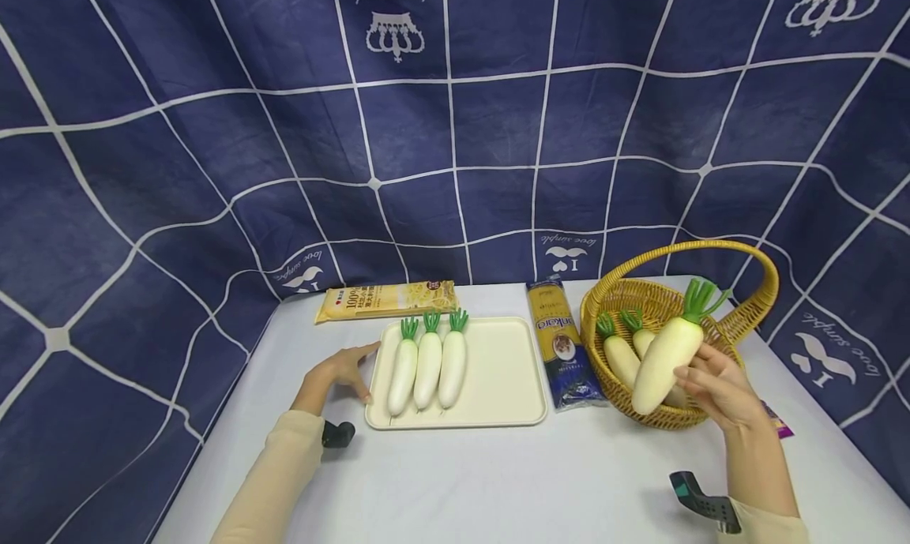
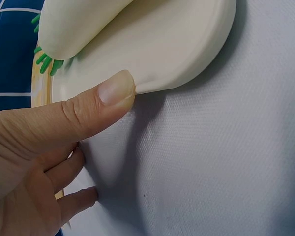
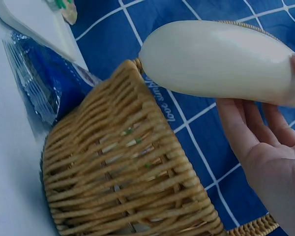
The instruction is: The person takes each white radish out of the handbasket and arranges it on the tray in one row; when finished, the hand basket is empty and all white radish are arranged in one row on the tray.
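Observation:
Three white radishes with green tops, one of them the rightmost radish, lie side by side on the left part of a cream tray. My left hand touches the tray's left edge; in the left wrist view the thumb of that hand lies against the rim, fingers loosely spread. Above the wicker basket, my right hand grips another radish, tilted with its green top up. Seen from the right wrist, fingers of the hand are round the radish, over the basket. More radishes lie inside the basket.
A yellow noodle packet lies behind the tray. Between tray and basket is a blue and yellow pasta packet. The basket's arched handle stands up. A purple packet shows partly at the basket's right. Blue curtains surround the table.

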Demonstrator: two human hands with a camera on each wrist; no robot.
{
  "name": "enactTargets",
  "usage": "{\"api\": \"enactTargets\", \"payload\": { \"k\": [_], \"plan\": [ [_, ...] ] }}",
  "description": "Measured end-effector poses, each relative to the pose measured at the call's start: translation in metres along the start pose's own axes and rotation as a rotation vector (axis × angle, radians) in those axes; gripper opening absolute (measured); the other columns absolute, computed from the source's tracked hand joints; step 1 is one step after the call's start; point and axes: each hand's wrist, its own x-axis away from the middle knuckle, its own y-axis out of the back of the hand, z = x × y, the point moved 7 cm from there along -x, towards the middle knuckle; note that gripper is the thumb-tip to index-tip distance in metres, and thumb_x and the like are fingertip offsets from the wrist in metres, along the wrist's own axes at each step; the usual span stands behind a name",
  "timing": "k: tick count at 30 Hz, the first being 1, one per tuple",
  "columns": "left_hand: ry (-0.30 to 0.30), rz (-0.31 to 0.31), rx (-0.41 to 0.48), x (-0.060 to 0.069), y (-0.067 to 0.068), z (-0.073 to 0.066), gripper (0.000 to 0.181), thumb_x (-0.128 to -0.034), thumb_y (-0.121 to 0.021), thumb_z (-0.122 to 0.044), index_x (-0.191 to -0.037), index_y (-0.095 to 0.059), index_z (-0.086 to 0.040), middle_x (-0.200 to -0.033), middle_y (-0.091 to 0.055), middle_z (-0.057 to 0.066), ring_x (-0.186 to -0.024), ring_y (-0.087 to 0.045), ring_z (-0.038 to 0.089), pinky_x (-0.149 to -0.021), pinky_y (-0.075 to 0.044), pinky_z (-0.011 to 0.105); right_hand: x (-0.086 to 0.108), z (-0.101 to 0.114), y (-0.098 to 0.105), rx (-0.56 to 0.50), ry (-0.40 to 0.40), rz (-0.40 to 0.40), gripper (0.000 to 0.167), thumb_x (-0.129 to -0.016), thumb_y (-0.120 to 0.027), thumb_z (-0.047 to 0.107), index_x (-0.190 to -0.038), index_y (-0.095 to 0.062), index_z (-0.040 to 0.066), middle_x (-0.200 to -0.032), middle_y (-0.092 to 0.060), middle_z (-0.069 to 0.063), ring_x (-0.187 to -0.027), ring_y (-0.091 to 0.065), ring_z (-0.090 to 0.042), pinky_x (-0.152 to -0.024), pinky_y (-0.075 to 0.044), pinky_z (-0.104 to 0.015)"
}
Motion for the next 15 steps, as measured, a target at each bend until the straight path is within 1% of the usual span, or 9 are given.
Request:
{"api": "enactTargets", "payload": {
  "k": [3, 4, 6, 7, 10, 12, 15],
  "plan": [
    [-0.006, -0.001, -0.002, 0.0, 0.0, 0.0, 0.118, -0.0482, -0.092, -0.02, -0.147, -0.029, -0.007, -0.14, -0.041, 0.028, -0.131, -0.035, 0.046, -0.106, -0.03, 0.06, -0.001, 0.001, -0.009, -0.03, 0.034, 0.07, 0.059, -0.082, -0.028, -0.023, -0.127, -0.053, 0.003, -0.113, -0.064, -0.008, -0.093, -0.064, -0.012, -0.076, -0.055, -0.019],
    [-0.006, -0.002, -0.003, 0.0, 0.0, 0.0, 0.118, -0.048, -0.092, -0.02, -0.147, -0.03, -0.007, -0.14, -0.041, 0.028, -0.131, -0.035, 0.046, -0.106, -0.03, 0.06, -0.002, 0.001, -0.012, -0.034, 0.043, 0.091, 0.059, -0.082, -0.027, -0.024, -0.129, -0.052, 0.003, -0.116, -0.063, -0.008, -0.096, -0.064, -0.013, -0.079, -0.055, -0.02],
    [0.0, -0.003, 0.001, 0.0, -0.001, 0.0, 0.118, -0.0475, -0.092, -0.02, -0.147, -0.03, -0.007, -0.14, -0.041, 0.028, -0.131, -0.035, 0.045, -0.106, -0.03, 0.06, -0.003, 0.002, -0.018, -0.037, 0.06, 0.12, 0.061, -0.081, -0.027, -0.025, -0.131, -0.05, 0.001, -0.123, -0.06, -0.01, -0.109, -0.06, -0.018, -0.09, -0.052, -0.025],
    [0.003, -0.003, 0.0, 0.0, -0.001, 0.001, 0.118, -0.0474, -0.092, -0.02, -0.147, -0.03, -0.007, -0.14, -0.041, 0.028, -0.131, -0.035, 0.046, -0.106, -0.03, 0.061, -0.003, 0.001, -0.02, -0.029, 0.06, 0.123, 0.061, -0.081, -0.028, -0.025, -0.132, -0.049, 0.001, -0.124, -0.06, -0.01, -0.111, -0.06, -0.018, -0.092, -0.051, -0.026],
    [0.009, 0.001, 0.001, 0.0, -0.001, 0.001, 0.119, -0.0473, -0.092, -0.021, -0.147, -0.029, -0.008, -0.14, -0.041, 0.028, -0.131, -0.035, 0.046, -0.106, -0.03, 0.061, -0.005, 0.0, -0.025, 0.009, 0.044, 0.12, 0.061, -0.081, -0.032, -0.025, -0.133, -0.049, 0.003, -0.127, -0.058, -0.008, -0.113, -0.058, -0.016, -0.093, -0.05, -0.025],
    [0.008, 0.005, 0.0, 0.0, -0.001, 0.001, 0.119, -0.0477, -0.092, -0.021, -0.148, -0.029, -0.008, -0.14, -0.041, 0.028, -0.131, -0.035, 0.046, -0.106, -0.03, 0.061, -0.007, -0.002, -0.028, 0.042, 0.025, 0.106, 0.061, -0.081, -0.034, -0.024, -0.132, -0.05, 0.005, -0.125, -0.059, -0.006, -0.111, -0.058, -0.014, -0.09, -0.051, -0.022],
    [0.004, 0.01, -0.002, 0.0, 0.0, 0.0, 0.119, -0.0482, -0.092, -0.021, -0.148, -0.028, -0.008, -0.14, -0.041, 0.028, -0.131, -0.034, 0.046, -0.106, -0.029, 0.062, -0.011, -0.006, -0.033, 0.086, -0.005, 0.092, 0.06, -0.081, -0.037, -0.022, -0.131, -0.051, 0.008, -0.123, -0.059, -0.004, -0.111, -0.058, -0.012, -0.088, -0.052, -0.022]
  ]
}}
